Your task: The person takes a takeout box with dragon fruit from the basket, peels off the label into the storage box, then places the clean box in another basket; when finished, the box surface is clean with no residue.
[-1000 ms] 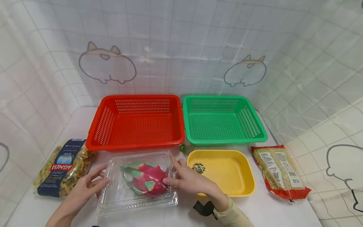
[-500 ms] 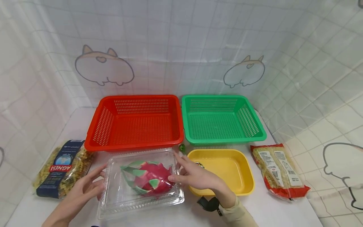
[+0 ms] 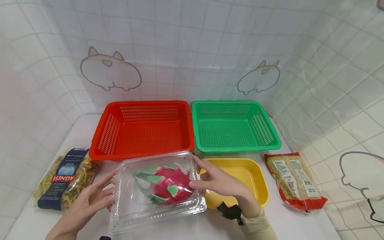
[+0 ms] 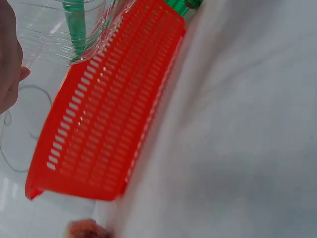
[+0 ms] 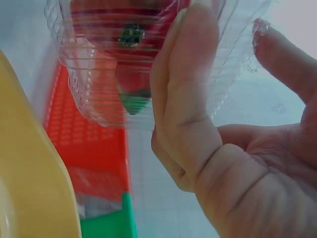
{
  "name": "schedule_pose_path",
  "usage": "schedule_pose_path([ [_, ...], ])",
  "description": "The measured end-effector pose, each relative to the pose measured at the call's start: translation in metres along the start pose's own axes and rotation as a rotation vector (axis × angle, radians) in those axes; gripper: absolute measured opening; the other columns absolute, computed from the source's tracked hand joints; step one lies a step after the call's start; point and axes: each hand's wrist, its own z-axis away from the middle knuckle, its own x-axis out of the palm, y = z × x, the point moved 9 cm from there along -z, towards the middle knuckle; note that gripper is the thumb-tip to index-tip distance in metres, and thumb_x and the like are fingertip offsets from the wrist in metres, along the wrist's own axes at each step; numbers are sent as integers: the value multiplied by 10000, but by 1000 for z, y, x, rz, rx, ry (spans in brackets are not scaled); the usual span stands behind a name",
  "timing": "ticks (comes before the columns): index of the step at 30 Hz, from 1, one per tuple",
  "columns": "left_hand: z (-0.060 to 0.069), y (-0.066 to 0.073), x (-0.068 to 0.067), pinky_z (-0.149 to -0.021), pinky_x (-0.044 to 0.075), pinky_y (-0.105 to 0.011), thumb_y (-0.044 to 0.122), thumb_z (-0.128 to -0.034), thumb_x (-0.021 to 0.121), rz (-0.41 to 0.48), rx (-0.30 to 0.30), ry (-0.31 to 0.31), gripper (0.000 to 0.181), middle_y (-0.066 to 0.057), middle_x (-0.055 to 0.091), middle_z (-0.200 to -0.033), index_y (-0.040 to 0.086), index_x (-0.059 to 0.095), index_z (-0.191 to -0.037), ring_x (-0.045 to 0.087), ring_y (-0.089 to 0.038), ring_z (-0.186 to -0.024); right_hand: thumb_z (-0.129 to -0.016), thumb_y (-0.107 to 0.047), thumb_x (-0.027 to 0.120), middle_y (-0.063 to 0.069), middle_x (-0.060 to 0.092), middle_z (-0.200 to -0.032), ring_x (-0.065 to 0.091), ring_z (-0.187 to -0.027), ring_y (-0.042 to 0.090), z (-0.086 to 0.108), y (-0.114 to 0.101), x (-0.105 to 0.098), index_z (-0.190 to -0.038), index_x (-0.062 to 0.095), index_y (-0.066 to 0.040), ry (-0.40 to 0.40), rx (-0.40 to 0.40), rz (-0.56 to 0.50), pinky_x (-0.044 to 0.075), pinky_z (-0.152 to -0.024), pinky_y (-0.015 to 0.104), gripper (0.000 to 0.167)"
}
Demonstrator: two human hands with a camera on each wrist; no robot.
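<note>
The left hand [image 3: 85, 205] and right hand [image 3: 222, 181] grasp opposite sides of a clear plastic clamshell box [image 3: 129, 200]. Inside, a dragon fruit [image 3: 168, 186] lies toward the right end. The box is in front of the red plastic basket [image 3: 156, 140], just beside the yellow tub [image 3: 255, 180]; an Agnesi pasta bag [image 3: 64, 178] lies farther left. With the load seemingly off-centre, an uneven grip could tip the box and roll the fruit, or its right corner could snag the tub's rim.
</note>
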Motion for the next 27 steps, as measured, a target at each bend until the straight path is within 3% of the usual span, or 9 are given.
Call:
schedule_pose_path([
  [4, -7, 20, 14, -703, 597, -318, -92, -995, 457, 20, 152, -71, 693, 22, 524, -1267, 155, 223, -1598, 672, -149, -1044, -932, -351, 703, 103, 472, -1324, 681, -960, 170, 6, 1, -10, -1611, 163, -230, 25, 0, -27, 585, -779, 329, 876],
  [7, -13, 30, 21, -685, 597, -310, -148, -965, 458, 37, 232, -106, 717, -19, 517, -1266, 69, 188, -1594, 676, -149, -1044, -935, -339, 703, 121, 457, -1342, 688, -919, 198, 10, 0, -17, -1610, 165, -262, 42, 6, -43, 588, -771, 341, 868],
  [13, -28, 39, 31, -703, 599, -314, -152, -954, 474, 25, 282, -121, 722, -19, 512, -1331, 29, 175, -1586, 677, -152, -1054, -939, -278, 706, 147, 465, -1265, 663, -747, 249, 17, -1, -32, -1601, 198, -309, 82, -14, -73, 584, -709, 343, 835],
  [15, -33, 43, 33, -701, 600, -318, -147, -952, 482, 8, 302, -113, 712, -30, 512, -1353, 20, 192, -1580, 677, -174, -1060, -937, -272, 709, 150, 466, -1292, 666, -799, 269, 19, 0, -37, -1600, 208, -305, 99, -14, -92, 588, -716, 355, 832],
  [21, -47, 56, 42, -724, 590, -287, -160, -941, 466, 31, 374, -113, 677, -62, 543, -1361, -17, 236, -1561, 662, -181, -1084, -944, -287, 695, 124, 375, -1509, 591, -1204, 336, 25, 6, -51, -1596, 237, -278, 154, 14, -134, 584, -841, 363, 797],
  [23, -53, 59, 46, -707, 583, -275, -158, -946, 458, 56, 385, -119, 666, -69, 569, -1295, -24, 235, -1559, 655, -163, -1026, -951, -275, 686, 122, 329, -1558, 589, -1219, 353, 27, 8, -57, -1596, 247, -252, 178, 13, -136, 586, -836, 364, 780],
  [27, -66, 61, 50, -691, 579, -261, -120, -958, 487, 37, 372, -58, 647, -73, 581, -1165, 6, 279, -1558, 641, -135, -901, -969, -276, 662, 173, 391, -1482, 632, -1117, 312, 30, 10, -70, -1588, 278, -195, 237, 5, -107, 587, -776, 344, 733],
])
